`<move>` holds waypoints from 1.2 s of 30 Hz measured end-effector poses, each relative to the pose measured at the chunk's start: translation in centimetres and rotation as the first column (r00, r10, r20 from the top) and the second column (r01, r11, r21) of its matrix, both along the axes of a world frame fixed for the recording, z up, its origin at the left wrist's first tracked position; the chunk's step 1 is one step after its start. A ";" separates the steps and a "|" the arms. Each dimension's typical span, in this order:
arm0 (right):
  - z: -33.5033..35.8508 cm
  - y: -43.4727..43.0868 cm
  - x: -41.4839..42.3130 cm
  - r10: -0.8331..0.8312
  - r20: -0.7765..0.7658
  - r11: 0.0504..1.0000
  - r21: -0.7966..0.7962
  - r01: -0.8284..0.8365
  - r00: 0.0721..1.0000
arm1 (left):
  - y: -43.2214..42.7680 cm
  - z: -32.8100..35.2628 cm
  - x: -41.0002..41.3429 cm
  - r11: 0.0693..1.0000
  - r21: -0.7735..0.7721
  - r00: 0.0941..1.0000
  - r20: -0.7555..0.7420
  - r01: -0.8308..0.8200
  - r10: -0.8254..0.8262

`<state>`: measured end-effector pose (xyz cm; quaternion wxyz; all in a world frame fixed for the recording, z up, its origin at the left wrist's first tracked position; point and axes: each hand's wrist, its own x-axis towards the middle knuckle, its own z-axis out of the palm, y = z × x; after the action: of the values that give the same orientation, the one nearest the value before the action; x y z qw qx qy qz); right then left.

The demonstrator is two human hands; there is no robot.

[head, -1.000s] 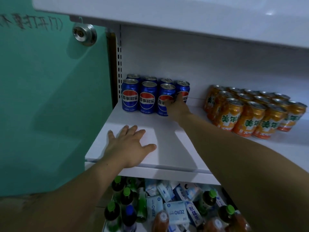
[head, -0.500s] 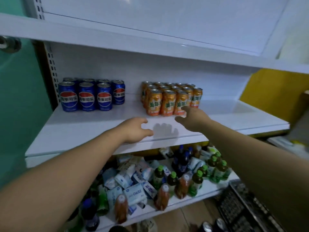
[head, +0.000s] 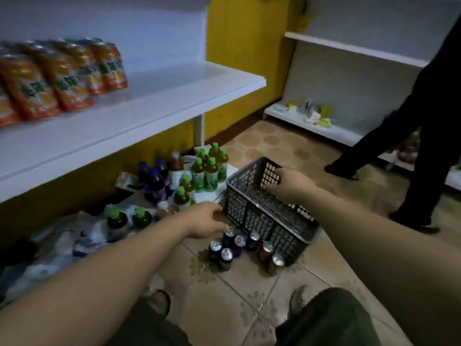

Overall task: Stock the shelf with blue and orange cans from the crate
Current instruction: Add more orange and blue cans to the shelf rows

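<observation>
1. Bottom of the frame: the person's knees (head: pixel 331 318) in dark trousers, above the tiled floor (head: pixel 239 290).
2. Lower centre: cans stand upright on the floor just beside the crate's near wall, with the blue cans (head: pixel 226 257) on the left and two brownish-orange cans (head: pixel 266 250) on the right.
3. The left grip (head: pixel 205 222) hangs over the blue cluster with its fingers bent down to a can top. I cannot tell whether it has hold of one.
4. Centre: the crate (head: pixel 259 216), grey and latticed. The right grip (head: pixel 290 183) is curled over its far end wall.
5. Left of the crate: green-capped bottles (head: pixel 204 171).
6. Upper left: the white shelf (head: pixel 154 96) carries rows of shelved orange cans (head: pixel 72 78), blurred.
7. Right edge: another person's dark legs (head: pixel 421 136).
</observation>
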<state>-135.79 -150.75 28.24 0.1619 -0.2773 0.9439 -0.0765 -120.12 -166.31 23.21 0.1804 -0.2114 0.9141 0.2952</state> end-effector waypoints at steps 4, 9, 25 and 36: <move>-7.6 5.3 -3.2 -0.171 0.084 0.983 0.078 0.164 0.982 | 2.9 -6.2 -4.2 0.994 0.076 0.991 0.098 0.084 -0.091; -16.8 8.6 -6.0 -0.266 0.254 0.956 0.195 0.220 0.930 | 4.6 -15.3 -9.6 0.980 0.145 0.969 0.188 0.136 -0.163; -47.1 8.5 -14.0 -0.344 0.500 0.926 0.320 0.199 0.795 | 7.3 -41.3 -21.6 0.952 0.286 0.910 0.354 0.113 -0.215; -45.1 8.1 -14.4 -0.223 0.445 0.972 0.174 0.160 0.867 | 5.2 -41.5 -20.7 0.919 0.393 0.918 0.357 0.020 -0.173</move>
<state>-150.17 -142.69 -16.86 0.3911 -0.1446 0.9041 -0.0935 -140.82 -161.08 -18.30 0.4086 -0.1797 0.7951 0.4105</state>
